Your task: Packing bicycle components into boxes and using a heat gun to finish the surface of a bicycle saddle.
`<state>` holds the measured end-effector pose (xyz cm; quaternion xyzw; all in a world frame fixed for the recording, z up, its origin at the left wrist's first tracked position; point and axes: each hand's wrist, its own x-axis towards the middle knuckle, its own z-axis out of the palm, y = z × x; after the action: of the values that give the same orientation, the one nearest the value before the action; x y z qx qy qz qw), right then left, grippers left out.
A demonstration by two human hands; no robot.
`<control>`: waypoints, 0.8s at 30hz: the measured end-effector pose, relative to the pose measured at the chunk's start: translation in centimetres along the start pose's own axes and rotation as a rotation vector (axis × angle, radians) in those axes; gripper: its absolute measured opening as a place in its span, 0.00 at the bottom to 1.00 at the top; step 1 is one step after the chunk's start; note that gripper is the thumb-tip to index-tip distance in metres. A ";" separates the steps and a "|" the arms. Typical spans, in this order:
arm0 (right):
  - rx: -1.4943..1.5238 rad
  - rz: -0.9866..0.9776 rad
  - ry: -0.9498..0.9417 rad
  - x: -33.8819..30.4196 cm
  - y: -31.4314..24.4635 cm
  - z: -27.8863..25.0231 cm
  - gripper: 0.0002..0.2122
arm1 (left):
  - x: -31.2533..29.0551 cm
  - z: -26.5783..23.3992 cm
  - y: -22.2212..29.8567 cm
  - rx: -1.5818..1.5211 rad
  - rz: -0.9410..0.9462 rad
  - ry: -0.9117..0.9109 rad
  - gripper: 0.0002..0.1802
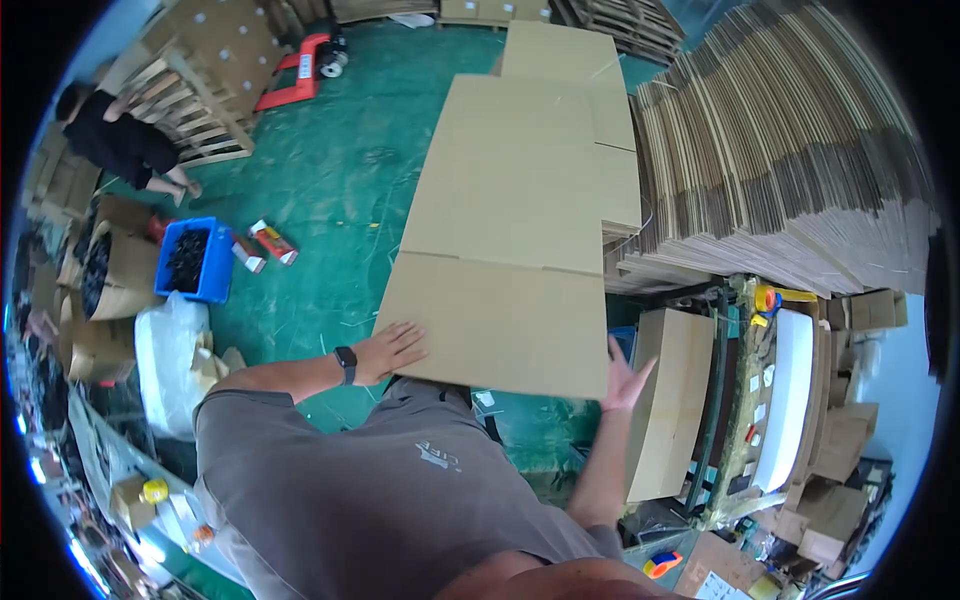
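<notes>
Green floor [340, 190] lies beyond the carton [500, 230], flat before the worker [380, 490], seemingly being positioned: left hand [390, 352] splayed on its edge, right hand [624, 382] open opposite. Shifting it likely needs both.

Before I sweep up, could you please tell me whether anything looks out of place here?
Slightly: two small boxes lie askew on the green floor beside the blue bin, as if dropped. A pale scrap shows past the near edge of the large cardboard sheet, which has no obvious damage.
</notes>
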<state>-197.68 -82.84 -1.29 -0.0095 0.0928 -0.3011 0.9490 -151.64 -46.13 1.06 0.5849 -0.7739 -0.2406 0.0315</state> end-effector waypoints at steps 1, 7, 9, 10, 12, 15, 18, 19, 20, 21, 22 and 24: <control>-0.326 0.105 0.143 0.0 -0.9 4.3 0.49 | -2.3 1.0 3.8 0.012 -0.021 -0.063 0.56; -1.560 -0.003 0.155 -4.6 -3.1 15.6 0.18 | 3.9 18.3 15.1 0.063 0.084 0.050 0.55; -2.022 -0.329 -0.051 -8.8 -2.5 20.3 0.19 | 13.1 20.0 20.3 -0.211 -0.124 -0.342 0.50; -2.200 -0.402 -0.053 -12.2 -2.4 23.1 0.19 | 17.1 23.5 22.4 -0.209 -0.136 -0.313 0.45; -2.259 -0.440 0.021 -19.7 -4.5 25.3 0.19 | 23.9 28.2 26.4 -0.359 -0.096 -0.089 0.39; -2.386 -0.406 0.162 -33.7 -10.9 24.0 0.19 | 29.3 23.8 33.4 -0.933 -0.220 0.081 0.35; -2.431 -0.441 0.465 -49.1 -18.3 20.6 0.18 | 32.7 22.1 29.1 -0.912 -0.085 0.401 0.31; -2.435 -0.451 0.603 -54.8 -20.0 17.3 0.17 | 32.7 15.6 32.2 -1.774 -0.484 0.435 0.37; -2.425 -0.436 0.640 -59.3 -20.5 15.4 0.17 | 32.8 12.0 31.9 -2.056 -0.432 0.672 0.49; -2.432 -0.384 0.757 -63.5 -20.8 13.5 0.17 | 32.9 8.9 32.3 -2.120 -0.297 0.725 0.65; -2.426 -0.335 0.879 -67.7 -20.7 11.2 0.17 | 33.8 7.5 30.9 -2.117 -0.304 0.757 0.68; -2.534 -0.275 0.824 -73.5 -19.0 6.2 0.17 | 37.7 5.7 31.1 -1.956 -0.453 0.834 0.71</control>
<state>-266.28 -56.55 18.74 -0.7952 0.5816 -0.0812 0.1513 -193.09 -72.71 -0.03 0.4712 -0.0498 -0.5354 0.6991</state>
